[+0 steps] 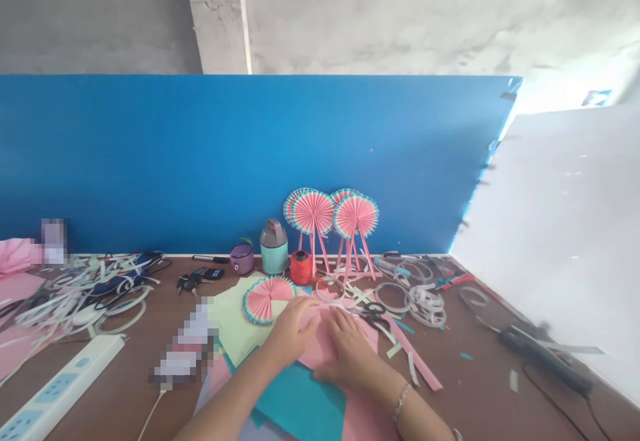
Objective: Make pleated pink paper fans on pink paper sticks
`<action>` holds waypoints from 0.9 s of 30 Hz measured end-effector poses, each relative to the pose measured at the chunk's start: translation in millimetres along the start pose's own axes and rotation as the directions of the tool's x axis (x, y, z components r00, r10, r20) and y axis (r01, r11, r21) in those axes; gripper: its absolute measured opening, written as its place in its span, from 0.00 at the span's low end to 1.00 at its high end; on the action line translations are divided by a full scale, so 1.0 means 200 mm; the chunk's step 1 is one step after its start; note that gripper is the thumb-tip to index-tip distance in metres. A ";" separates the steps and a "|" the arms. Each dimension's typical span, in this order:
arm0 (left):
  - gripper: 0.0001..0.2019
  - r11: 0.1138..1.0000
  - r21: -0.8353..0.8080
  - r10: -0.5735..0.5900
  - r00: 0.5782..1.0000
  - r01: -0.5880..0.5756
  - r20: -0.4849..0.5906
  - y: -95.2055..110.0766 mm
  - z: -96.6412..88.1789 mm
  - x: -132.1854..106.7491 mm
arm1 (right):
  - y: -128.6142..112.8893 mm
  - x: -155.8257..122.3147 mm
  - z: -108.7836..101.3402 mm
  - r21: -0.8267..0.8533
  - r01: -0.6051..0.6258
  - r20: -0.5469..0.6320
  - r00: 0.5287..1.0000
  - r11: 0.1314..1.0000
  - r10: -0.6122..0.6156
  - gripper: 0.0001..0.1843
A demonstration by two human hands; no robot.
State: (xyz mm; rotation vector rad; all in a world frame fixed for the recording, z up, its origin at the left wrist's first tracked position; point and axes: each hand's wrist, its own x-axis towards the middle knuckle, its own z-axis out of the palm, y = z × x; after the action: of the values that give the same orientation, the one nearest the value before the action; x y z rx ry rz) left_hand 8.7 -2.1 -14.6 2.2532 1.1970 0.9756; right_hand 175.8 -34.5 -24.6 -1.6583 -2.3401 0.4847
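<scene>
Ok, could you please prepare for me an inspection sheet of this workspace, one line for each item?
Surface: brown table, paper scraps scattered at right.
Job's things: pink sheet, teal sheet partly under it, pleated fan lying flat, standing fans behind.
Clutter: scissors, keys, red spool, white coils at right.
Grips: left grip and right grip, both on the pink sheet; whether they pinch it is unclear.
Cables: white cable in front, black cable at right; plugs in the power strip's visible sockets: nothing seen.
Surroundings: blue panel behind, white panel at right.
</scene>
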 end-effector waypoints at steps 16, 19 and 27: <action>0.28 0.983 -0.032 -0.162 0.929 0.183 0.331 -0.03 -0.02 -0.18 | 0.04 -0.03 -0.12 0.174 0.270 -0.605 0.788 0.947 -0.114 0.07; 0.20 0.935 -0.256 -0.191 0.956 0.246 0.223 -0.04 -0.02 -0.17 | 0.02 -0.08 -0.26 0.301 0.212 -0.512 0.859 0.930 -0.030 0.09; 0.22 0.769 -0.504 -0.369 0.917 0.393 0.151 -0.06 -0.04 -0.14 | 0.07 -0.23 -0.25 0.157 0.179 0.219 0.953 0.971 -0.211 0.35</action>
State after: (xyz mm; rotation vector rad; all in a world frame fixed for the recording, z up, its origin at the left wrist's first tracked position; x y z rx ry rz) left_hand -15.8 -18.4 -27.6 1.5159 1.1338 0.9395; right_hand 221.9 -66.4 16.5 -1.3558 -2.5385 0.8177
